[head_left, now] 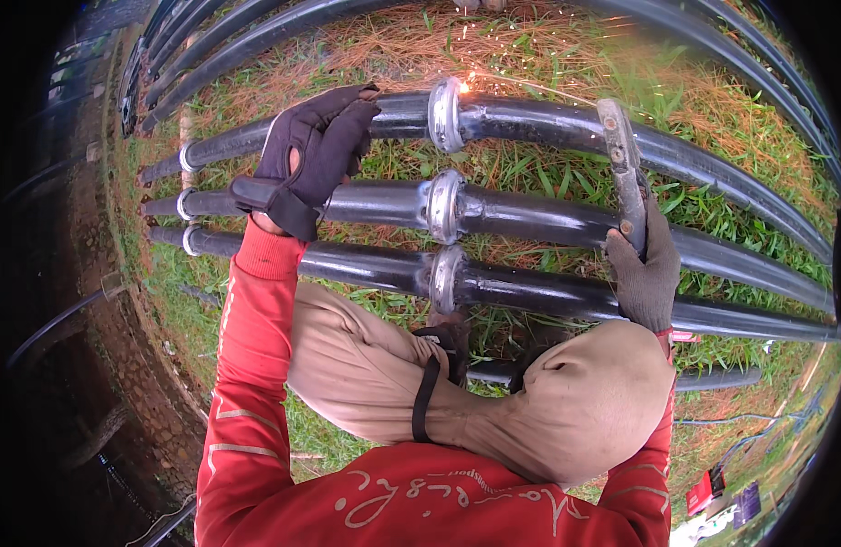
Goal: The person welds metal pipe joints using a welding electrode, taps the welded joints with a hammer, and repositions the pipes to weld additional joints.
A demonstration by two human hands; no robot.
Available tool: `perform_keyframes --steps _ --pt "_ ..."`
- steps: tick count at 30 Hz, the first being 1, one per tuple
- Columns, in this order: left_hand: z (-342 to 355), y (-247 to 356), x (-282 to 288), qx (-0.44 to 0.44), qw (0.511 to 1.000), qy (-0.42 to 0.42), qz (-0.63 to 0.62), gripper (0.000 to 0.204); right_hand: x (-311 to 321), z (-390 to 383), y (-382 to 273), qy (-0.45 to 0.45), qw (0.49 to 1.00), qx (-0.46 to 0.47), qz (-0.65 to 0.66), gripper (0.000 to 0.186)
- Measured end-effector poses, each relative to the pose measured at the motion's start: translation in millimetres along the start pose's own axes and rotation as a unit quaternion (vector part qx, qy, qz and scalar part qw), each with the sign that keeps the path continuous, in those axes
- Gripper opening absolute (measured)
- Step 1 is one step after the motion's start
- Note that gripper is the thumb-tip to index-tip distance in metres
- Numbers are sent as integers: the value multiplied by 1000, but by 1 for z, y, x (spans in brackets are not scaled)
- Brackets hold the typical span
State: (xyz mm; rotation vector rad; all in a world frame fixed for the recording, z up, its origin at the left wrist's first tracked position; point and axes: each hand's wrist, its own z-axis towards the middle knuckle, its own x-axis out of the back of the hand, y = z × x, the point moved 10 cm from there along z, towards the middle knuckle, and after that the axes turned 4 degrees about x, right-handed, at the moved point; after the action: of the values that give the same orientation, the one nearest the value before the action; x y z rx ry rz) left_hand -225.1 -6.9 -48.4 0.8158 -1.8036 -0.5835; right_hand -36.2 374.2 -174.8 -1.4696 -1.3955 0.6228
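Three black pipes lie side by side across the grass: a far pipe [539, 123], a middle pipe [530, 216] and a near pipe [539, 290]. Each has a silvery metal collar around its middle, such as the far collar [445, 116]. My left hand [313, 150], in a dark padded glove, is curled over the far pipe left of its collar. In a grey knit glove, my right hand [650, 273] grips a worn electrode holder [621, 164]. A thin welding rod [544, 87] runs from its tip to the far collar, where bright sparks [464, 87] fly.
More black pipes [256, 36] lie beyond, curving along the upper left and upper right. A pole [186, 128] passes under the left pipe ends. My bent knees are close to the near pipe. Blue cable [735, 445] and a red box [701, 495] lie at the lower right.
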Motion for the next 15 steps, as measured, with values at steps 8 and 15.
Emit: perform_keyframes --steps 8,15 --pt "-1 3 0 -11 1000 -1 21 39 2 0 14 -4 1000 7 -10 75" --pt "1 -5 0 4 1000 -6 -4 38 -1 -1 10 -14 999 18 -32 75"
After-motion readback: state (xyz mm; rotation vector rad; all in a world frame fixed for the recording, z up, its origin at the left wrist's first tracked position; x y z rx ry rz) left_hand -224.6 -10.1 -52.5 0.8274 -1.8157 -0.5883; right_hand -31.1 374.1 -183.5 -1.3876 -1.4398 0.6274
